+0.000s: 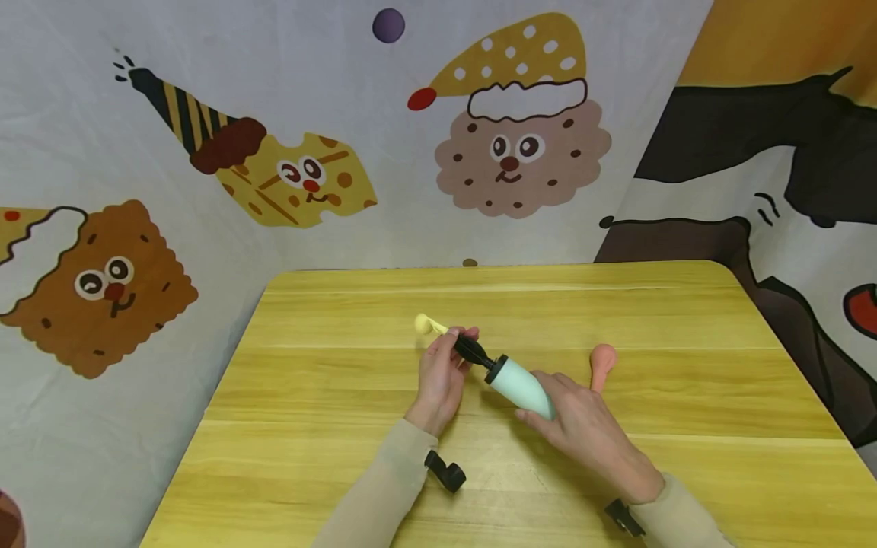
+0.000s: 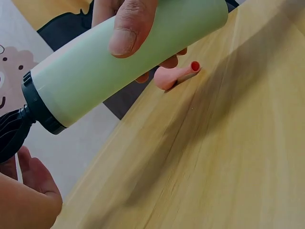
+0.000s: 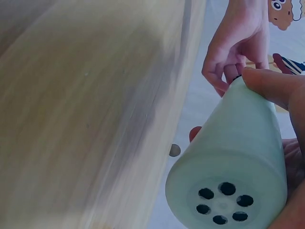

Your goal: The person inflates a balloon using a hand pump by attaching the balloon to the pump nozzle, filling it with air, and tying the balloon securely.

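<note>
A mint-green balloon hand pump (image 1: 522, 388) with a black ribbed nozzle (image 1: 471, 350) is held slantwise above the table, its nozzle towards the upper left. My right hand (image 1: 592, 426) grips the green barrel; the thumb lies along it in the left wrist view. At the nozzle's tip my left hand (image 1: 440, 384) pinches the neck of a limp yellow balloon (image 1: 424, 324), whose round end sticks out beyond the fingers. Those fingers hide where neck and nozzle meet. The right wrist view shows the pump's base (image 3: 223, 205) with several round holes.
A limp pink balloon (image 1: 603, 359) lies on the wooden table (image 1: 308, 380) just beyond my right hand. Its open mouth shows in the left wrist view. Behind the table's far edge hangs a cloth (image 1: 404, 190) printed with cartoon biscuits and cheese.
</note>
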Demonstrator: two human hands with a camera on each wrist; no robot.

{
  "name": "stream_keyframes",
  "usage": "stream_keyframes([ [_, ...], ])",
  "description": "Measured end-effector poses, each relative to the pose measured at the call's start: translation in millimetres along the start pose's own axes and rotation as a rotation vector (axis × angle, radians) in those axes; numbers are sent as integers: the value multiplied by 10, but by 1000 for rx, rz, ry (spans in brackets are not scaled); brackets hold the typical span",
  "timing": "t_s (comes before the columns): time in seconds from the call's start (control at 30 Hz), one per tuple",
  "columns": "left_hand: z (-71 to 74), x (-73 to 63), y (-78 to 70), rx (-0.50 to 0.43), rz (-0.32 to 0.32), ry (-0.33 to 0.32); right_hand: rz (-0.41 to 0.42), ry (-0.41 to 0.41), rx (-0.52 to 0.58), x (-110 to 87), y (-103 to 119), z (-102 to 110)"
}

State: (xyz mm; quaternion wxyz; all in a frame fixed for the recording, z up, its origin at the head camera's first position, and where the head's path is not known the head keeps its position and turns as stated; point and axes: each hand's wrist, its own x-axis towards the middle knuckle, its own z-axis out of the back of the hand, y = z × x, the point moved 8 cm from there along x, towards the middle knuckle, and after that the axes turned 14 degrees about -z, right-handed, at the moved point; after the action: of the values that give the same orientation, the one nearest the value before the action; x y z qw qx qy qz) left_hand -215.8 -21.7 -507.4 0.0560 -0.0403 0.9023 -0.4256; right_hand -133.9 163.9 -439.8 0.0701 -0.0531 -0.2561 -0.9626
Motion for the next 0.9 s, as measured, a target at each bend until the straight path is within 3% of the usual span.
stream_keyframes([
  [0.1,-14,17,-24,16,-11,8,-15,11,9,13,24,-18],
  [0.27,-147,66,-174,-29,-95,70,-55,32,110,52,66,-31],
  [0.4,-235,74,-239,-67,-90,131,-68,24,168,74,77,-22],
  [0.5,-225,76,-260,-73,-83,139,-71,29,187,85,75,-29],
  [0.63,-145,99,-313,-46,-136,113,-96,40,198,93,49,-42],
  [0.77,-11,131,-415,64,-252,37,-127,59,203,94,20,-54],
  [0.9,58,162,-612,384,-454,31,-143,75,205,94,9,-57],
])
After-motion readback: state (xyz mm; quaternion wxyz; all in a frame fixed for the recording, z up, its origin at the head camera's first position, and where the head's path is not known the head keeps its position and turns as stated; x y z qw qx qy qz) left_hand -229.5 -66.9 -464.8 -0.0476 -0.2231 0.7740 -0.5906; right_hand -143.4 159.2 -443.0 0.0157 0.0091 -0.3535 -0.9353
